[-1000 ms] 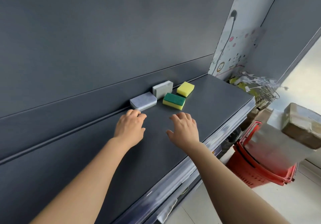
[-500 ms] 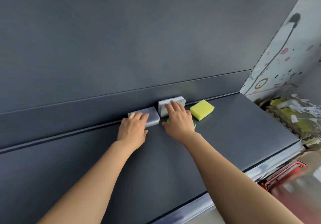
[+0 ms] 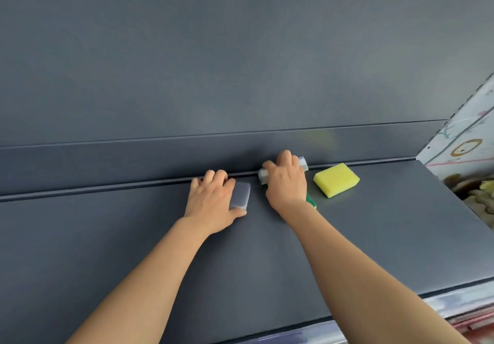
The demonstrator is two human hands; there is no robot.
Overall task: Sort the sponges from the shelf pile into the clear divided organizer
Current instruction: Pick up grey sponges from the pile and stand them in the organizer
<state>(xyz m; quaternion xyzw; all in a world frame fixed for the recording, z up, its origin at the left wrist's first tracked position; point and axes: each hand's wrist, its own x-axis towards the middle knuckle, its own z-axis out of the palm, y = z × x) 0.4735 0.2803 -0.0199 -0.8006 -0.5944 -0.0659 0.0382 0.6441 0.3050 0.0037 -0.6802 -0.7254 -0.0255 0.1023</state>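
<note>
As left hand grips grey sponge, right hand grips white sponge (green sponge mostly hidden).

A dark grey shelf runs wide and flat under soft, even light. Behind it rises a matte grey back panel, with a lower band along its foot. At the far right stands a pale wall with coloured drawings. Blurred yellowish clutter lies below it. The shelf's front edge is paler.
</note>
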